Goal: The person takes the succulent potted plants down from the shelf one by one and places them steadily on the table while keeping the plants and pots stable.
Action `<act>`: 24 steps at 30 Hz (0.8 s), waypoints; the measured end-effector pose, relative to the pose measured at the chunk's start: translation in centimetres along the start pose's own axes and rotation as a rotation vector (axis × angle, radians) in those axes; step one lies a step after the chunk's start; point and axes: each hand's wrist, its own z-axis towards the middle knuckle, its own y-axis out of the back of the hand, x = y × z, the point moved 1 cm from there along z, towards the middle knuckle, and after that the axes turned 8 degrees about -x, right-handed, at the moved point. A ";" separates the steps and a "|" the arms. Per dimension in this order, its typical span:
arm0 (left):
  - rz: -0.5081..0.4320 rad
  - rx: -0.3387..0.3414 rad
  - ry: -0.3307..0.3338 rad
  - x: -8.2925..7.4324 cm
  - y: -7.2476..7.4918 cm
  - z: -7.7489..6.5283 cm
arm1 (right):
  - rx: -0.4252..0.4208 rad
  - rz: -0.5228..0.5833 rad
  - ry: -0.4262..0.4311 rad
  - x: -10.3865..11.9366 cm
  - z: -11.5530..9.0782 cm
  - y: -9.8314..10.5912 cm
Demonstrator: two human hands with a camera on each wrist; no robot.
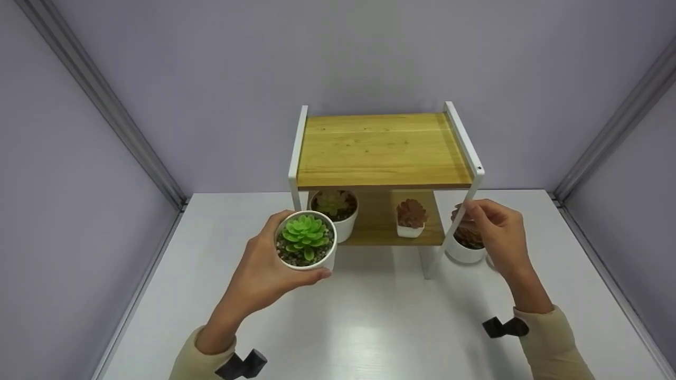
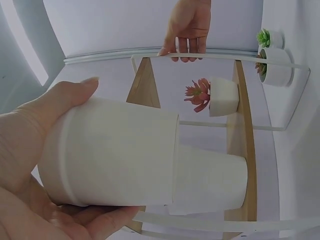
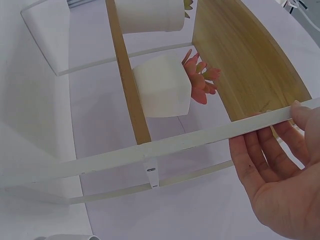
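Observation:
My left hand [image 1: 259, 274] grips a round white pot with a bright green succulent [image 1: 305, 237], thumb on the near side and fingers behind. It is held up before the left front of a two-tier wooden shelf [image 1: 380, 153] with white metal side frames. With thumb and fingers, my right hand [image 1: 499, 229] grips the shelf's right front post [image 3: 195, 141] just below the top board. On the lower board stand a white pot with a dull green succulent [image 1: 344, 227] at the left and a small white pot with a red succulent [image 1: 411, 217] at the right.
Right of the shelf, a white pot with a brownish-red plant [image 1: 466, 254] stands on the white table [image 1: 369, 327], partly behind my right hand. Beside it is a small pot with a green plant [image 2: 270, 38]. Pale walls [image 1: 380, 53] enclose the table.

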 end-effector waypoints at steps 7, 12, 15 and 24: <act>-0.008 -0.010 0.033 0.8 0.2 -0.3 | -0.006 0.019 -0.015 -0.1 0.1 0.0; -0.005 -0.018 0.063 1.3 0.5 -0.5 | -0.010 0.030 -0.019 0.0 0.1 0.1; -0.004 -0.023 0.077 1.6 0.5 -0.7 | -0.006 0.029 -0.018 0.0 0.1 0.1; 0.030 -0.034 0.092 2.7 0.4 -1.1 | 0.010 -0.002 -0.009 -0.1 0.0 0.2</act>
